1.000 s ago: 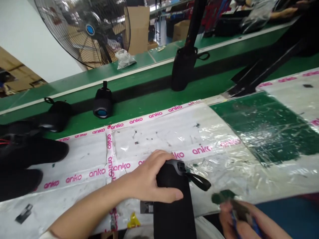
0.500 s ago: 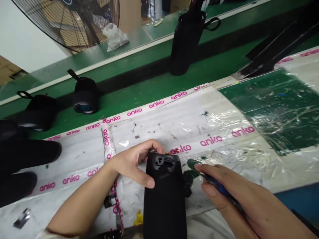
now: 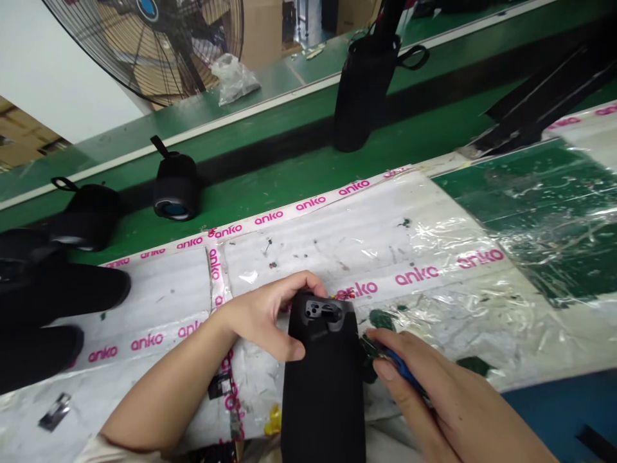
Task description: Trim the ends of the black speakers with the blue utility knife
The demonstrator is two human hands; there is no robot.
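My left fingers (image 3: 299, 281) curl shut over the top end of the black speaker (image 3: 322, 392), which lies on the plastic sheet (image 3: 347, 238); my right fingers (image 3: 385, 368) pinch a blue tool (image 3: 403, 375). Body judged stiff, fairly heavy (rubbery skin, should not slip); hold it round the middle.

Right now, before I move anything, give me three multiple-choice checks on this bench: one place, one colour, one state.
1. Where does the tall black speaker stand?
A) On the white plastic sheet
B) On the green conveyor belt
C) In the left hand

2. What colour is the tool in the right hand?
A) Red
B) Yellow
C) Blue

3. How does the black speaker under the left hand lie?
A) Lengthwise toward the person, openings at the far end
B) Upright on its end
C) Crosswise along the sheet

1 B: it stands on the green beyond the sheet.
2 C: blue shows between the fingers.
3 A: its end with openings faces away.
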